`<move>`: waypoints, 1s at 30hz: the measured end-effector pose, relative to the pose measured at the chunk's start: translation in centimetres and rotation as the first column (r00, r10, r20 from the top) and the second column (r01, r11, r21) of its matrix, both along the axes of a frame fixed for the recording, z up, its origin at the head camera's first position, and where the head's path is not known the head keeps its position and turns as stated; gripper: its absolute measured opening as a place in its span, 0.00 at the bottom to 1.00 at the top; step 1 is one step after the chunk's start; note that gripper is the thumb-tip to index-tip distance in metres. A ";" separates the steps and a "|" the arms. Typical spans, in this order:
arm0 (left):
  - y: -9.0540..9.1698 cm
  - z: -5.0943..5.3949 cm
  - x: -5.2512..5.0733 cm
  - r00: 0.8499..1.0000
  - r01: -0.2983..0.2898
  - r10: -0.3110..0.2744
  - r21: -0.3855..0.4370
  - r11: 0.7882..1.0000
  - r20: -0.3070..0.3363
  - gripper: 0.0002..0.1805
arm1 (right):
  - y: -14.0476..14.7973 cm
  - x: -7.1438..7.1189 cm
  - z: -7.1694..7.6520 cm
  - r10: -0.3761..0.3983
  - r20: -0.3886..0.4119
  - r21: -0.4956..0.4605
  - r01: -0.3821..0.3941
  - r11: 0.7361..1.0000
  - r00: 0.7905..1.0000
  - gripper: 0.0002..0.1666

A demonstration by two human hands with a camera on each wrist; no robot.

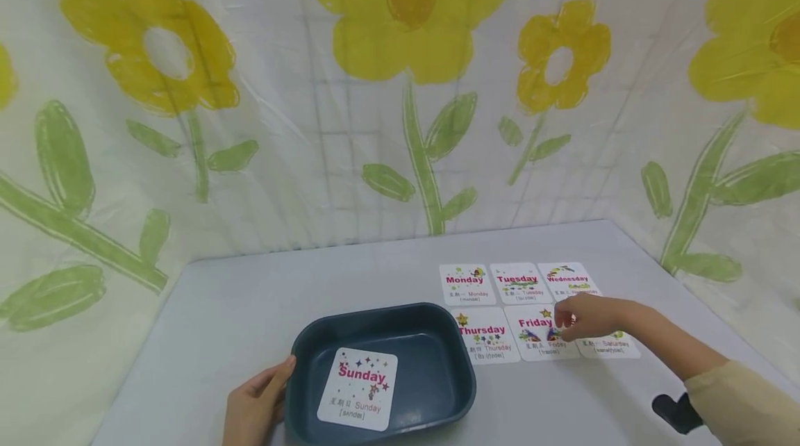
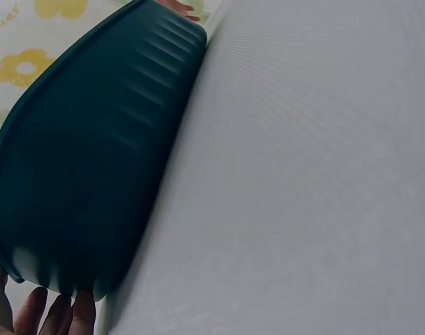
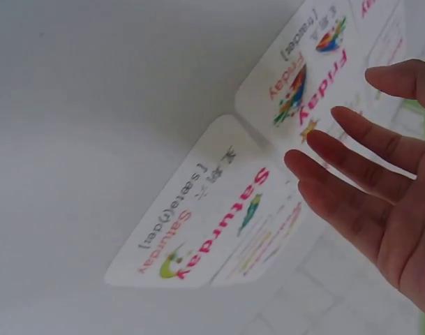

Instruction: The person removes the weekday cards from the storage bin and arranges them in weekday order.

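My left hand (image 1: 250,404) grips the left end of a dark blue-green plastic tray (image 1: 431,369), thumb at its rim. The left wrist view shows the other fingers (image 2: 79,317) against the outer wall of the tray (image 2: 93,160). A white card printed "Sunday" (image 1: 359,390) lies inside, slightly turned. Over the "Friday" card (image 1: 537,335) and the "Saturday" card (image 1: 609,347) hovers my right hand (image 1: 590,316). In the right wrist view its loosely bent, parted fingers (image 3: 352,174) hold nothing. It partly hides the Saturday card in the head view.
Cards for "Monday" (image 1: 467,286), "Tuesday" (image 1: 517,284) and "Wednesday" (image 1: 565,277) form the far row. A "Thursday" card (image 1: 484,342) sits beside the tray's right end. Behind the grey-white table (image 1: 250,307) hangs a curtain with yellow flowers (image 1: 350,119).
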State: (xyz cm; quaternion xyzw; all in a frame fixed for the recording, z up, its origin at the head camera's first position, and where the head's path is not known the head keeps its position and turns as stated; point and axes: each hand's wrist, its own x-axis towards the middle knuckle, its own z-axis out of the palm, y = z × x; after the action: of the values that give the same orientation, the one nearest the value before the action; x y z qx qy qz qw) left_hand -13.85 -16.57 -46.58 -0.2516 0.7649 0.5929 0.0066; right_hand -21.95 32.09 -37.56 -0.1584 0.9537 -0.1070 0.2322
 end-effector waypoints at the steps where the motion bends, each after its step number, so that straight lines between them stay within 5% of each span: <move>1: 0.0 0.0 0.0 1.000 -0.002 0.002 0.003 1.000 -0.003 0.47 | -0.5 0.0 0.1 0.009 -0.001 -0.005 -0.009 1.000 1.000 0.08; 12: 0.1 0.1 0.0 1.000 -0.013 0.013 0.017 1.000 -0.014 0.47 | -7.2 0.0 1.9 0.105 -0.033 -0.074 -0.107 0.992 0.994 0.15; 19: 0.0 -0.1 0.0 1.000 -0.019 0.019 0.005 1.000 0.003 0.47 | -11.8 -0.3 3.2 0.266 -0.098 -0.090 -0.275 0.957 0.959 0.17; 30: -0.1 -0.4 -0.3 1.000 -0.009 0.010 -0.030 1.000 0.009 0.47 | -16.8 -0.5 3.7 0.369 -0.134 -0.104 -0.384 0.918 0.920 0.20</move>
State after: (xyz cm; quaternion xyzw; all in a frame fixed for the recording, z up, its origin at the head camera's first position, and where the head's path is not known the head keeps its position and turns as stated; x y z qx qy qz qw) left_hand -14.14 -16.66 -46.95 -0.2580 0.7724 0.5804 0.0036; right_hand -22.43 15.26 -33.83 -0.3594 0.9079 -0.1125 0.1843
